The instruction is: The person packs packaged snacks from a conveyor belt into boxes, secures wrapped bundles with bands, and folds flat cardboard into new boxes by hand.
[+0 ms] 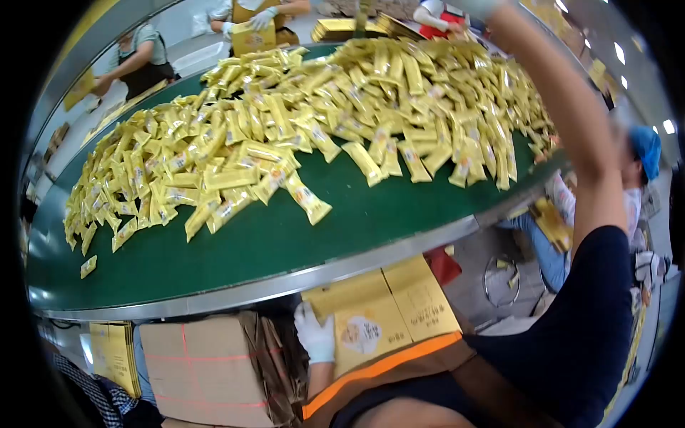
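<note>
A flat yellow printed carton (371,314) lies in front of my body below the belt's edge, a pale picture and dark lettering on its face. Gloved in white, my left hand (315,335) grips the carton's left edge, its fingers bent against the cardboard. My right arm is raised across the right side. Its gloved right hand (484,6) is mostly cut off by the top edge of the view, above the far part of the heap, so its fingers are hidden. Small yellow wrapped packets (285,128) lie heaped on the green conveyor belt (342,228).
A metal rail (285,284) edges the belt. Left of the carton stands a strapped brown cardboard bundle (207,364), beside folded yellow cartons (114,357). Across the belt, co-workers handle yellow boxes (255,39). A person in a blue cap (644,153) sits at right near a round stool (501,279).
</note>
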Action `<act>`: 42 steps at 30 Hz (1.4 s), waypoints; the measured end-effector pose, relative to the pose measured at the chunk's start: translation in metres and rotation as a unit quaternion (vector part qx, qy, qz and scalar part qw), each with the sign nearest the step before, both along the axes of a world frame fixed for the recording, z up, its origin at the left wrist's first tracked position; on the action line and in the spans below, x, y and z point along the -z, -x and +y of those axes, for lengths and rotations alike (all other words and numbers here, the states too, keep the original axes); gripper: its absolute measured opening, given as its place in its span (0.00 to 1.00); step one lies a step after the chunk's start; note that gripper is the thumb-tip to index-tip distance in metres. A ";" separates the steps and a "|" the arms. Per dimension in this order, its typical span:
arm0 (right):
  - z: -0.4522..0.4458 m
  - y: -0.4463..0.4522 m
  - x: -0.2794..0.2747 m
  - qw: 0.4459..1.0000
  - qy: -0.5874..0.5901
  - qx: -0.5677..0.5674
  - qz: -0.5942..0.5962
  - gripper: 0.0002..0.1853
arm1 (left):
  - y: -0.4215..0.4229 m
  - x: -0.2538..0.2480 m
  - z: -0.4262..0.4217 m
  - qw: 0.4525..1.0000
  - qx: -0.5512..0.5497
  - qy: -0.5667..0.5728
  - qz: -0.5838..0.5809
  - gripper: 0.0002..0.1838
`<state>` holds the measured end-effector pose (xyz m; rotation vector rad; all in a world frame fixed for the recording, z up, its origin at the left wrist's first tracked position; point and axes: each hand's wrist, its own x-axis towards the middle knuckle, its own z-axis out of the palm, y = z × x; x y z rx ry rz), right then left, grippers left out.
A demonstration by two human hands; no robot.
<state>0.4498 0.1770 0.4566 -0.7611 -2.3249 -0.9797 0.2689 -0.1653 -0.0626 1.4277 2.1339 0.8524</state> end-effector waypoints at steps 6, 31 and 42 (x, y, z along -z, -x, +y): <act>-0.242 -0.167 0.349 0.762 0.645 0.016 -0.055 0.28 | 0.012 0.004 -0.020 0.989 -0.056 0.004 -0.136 0.30; -0.295 -0.157 0.310 0.969 0.192 -0.050 0.149 0.25 | 0.023 -0.139 -0.049 0.850 0.117 -0.098 -0.505 0.25; -0.268 -0.124 0.279 0.730 0.520 -0.151 0.417 0.11 | -0.020 -0.174 -0.033 0.811 0.083 -0.240 -0.527 0.46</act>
